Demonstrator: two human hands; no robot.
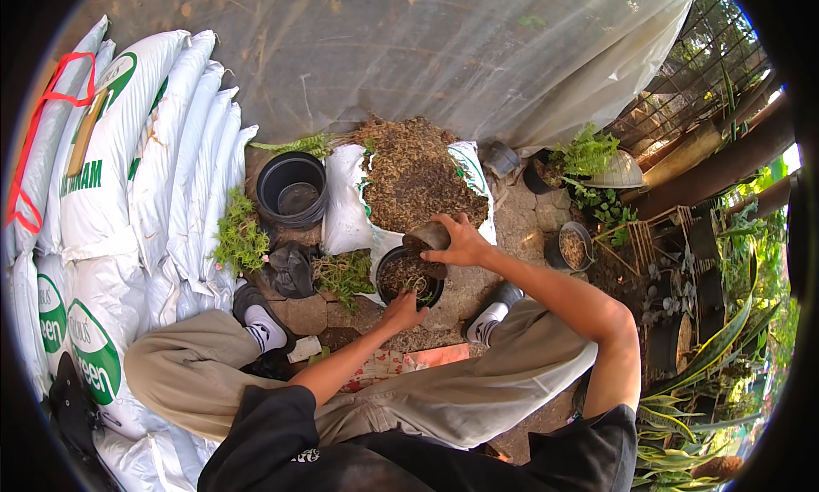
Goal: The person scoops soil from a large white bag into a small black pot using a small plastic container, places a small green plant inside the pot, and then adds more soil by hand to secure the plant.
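Note:
My right hand [456, 243] grips a small dark-brown container [423, 236], held tilted over a black pot [386, 264] between my legs. Soil and thin pale-green plant strands [415, 285] show in that pot. My left hand [404, 313] is closed at the plant's base, just inside the pot's near rim; its fingertips are partly hidden. Just behind the pot lies an open white sack [343, 189] heaped with brown, chippy growing mix [422, 172].
Stacked white sacks [145, 151] fill the left. Nested black pots [290, 166], leafy plants [235, 232] and a dark crumpled bag [290, 270] sit left of centre. Small potted plants [570, 246], poles [695, 172] and long-leaved plants [725, 347] line the right. A plastic sheet [367, 49] backs the area.

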